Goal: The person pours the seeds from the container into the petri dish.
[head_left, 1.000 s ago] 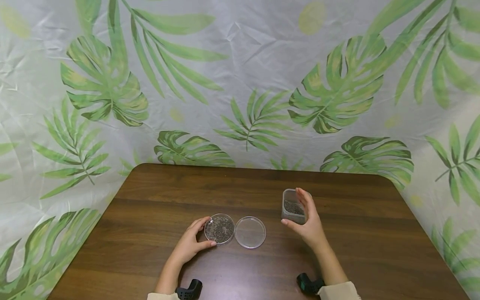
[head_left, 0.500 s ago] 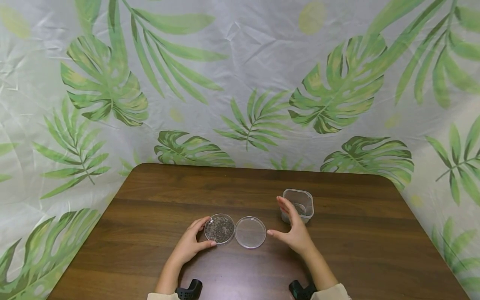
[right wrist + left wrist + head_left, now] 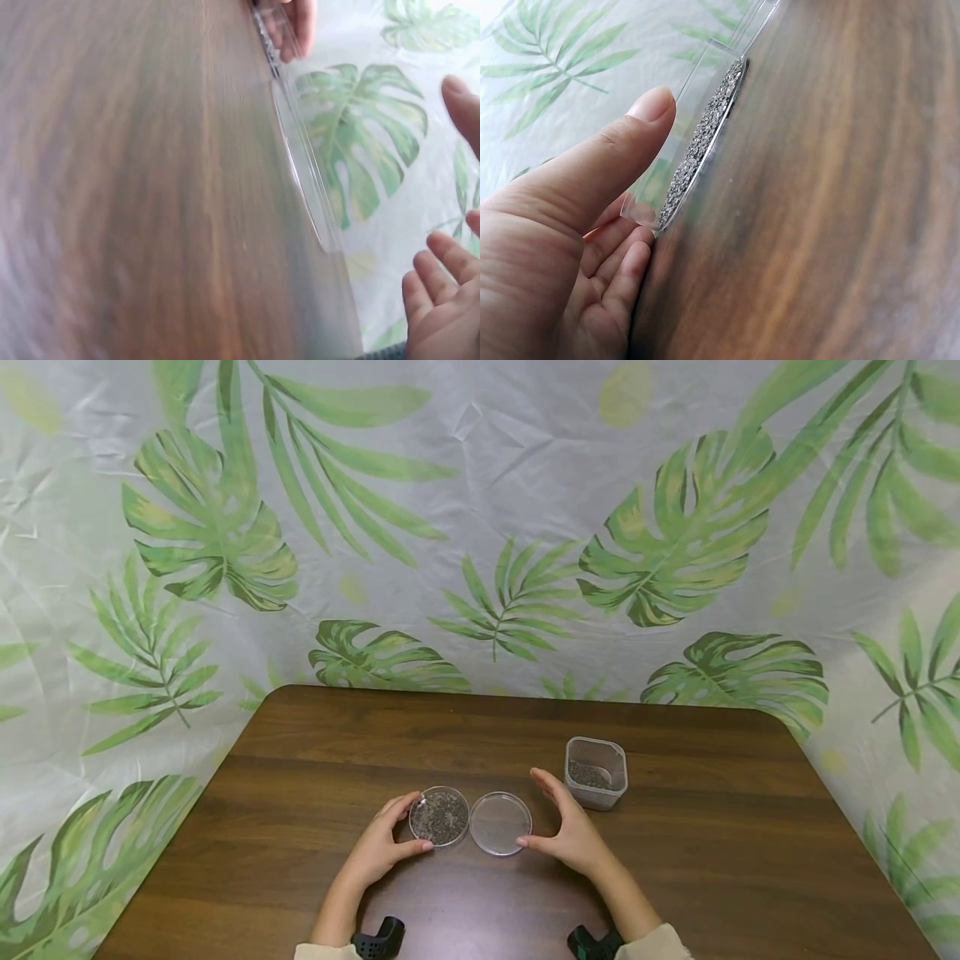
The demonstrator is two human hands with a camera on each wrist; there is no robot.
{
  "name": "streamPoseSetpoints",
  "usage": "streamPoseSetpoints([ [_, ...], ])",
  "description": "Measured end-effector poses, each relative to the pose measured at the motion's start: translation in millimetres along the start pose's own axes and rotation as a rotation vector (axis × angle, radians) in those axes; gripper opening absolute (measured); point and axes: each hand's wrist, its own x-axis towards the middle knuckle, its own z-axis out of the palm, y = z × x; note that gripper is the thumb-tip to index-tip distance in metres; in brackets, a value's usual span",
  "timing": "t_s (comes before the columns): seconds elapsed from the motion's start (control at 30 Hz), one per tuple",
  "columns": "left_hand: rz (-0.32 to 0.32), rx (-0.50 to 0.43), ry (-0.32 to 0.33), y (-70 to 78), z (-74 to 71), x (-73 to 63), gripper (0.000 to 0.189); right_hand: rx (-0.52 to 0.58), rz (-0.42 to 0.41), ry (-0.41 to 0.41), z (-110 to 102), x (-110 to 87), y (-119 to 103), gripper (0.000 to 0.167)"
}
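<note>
A clear petri dish (image 3: 441,787) with dark grey granules lies on the brown table. My left hand (image 3: 378,843) holds it from the left, fingers and thumb bent around its rim. Touching or nearly touching the dish on its right is a second clear round piece, like the petri dish's lid (image 3: 500,823), with nothing seen in it. Beside that piece hovers my right hand (image 3: 573,837), fingers spread and thumb by its right edge. The right wrist view shows this hand (image 3: 450,300) apart from the round piece, with nothing in its grasp.
Behind the right hand stands a translucent plastic tub (image 3: 600,799), lidless, with more dark granules and a pale curved thing inside. The wooden table (image 3: 712,835) ends at a leaf-patterned cloth backdrop (image 3: 517,443). Each wrist wears a black device (image 3: 379,938).
My right hand has moved left and toward me, from the tub to beside the round lid. The tub stands uncovered by the hand now. My left hand and the petri dish have stayed still.
</note>
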Motion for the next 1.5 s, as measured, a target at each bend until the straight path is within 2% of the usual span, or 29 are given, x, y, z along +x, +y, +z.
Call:
streamPoseSetpoints([
  [0.2,-0.004,0.0,-0.002,-0.5,0.6,-0.2,0.077,-0.026,-0.036,-0.007,11,-2.3,30,0.092],
  [0.27,-0.003,-0.002,-0.006,-0.4,0.7,-0.2,0.077,-0.035,-0.024,-0.009,15,-3.6,42,0.093],
  [0.4,-0.003,-0.005,-0.005,-0.2,0.8,0.0,0.076,-0.049,0.018,-0.017,20,-5.5,50,0.095],
  [0.77,-0.009,0.003,-0.002,-0.4,0.3,0.6,0.077,-0.202,0.129,-0.136,25,-3.1,46,0.106],
  [1.27,-0.02,-0.002,-0.007,1.3,0.1,0.2,0.078,-0.343,0.084,-0.123,32,-3.4,46,0.106],
  [1.5,-0.014,-0.006,-0.005,0.1,0.7,-0.2,0.077,-0.371,0.123,-0.113,36,-4.0,44,0.106],
])
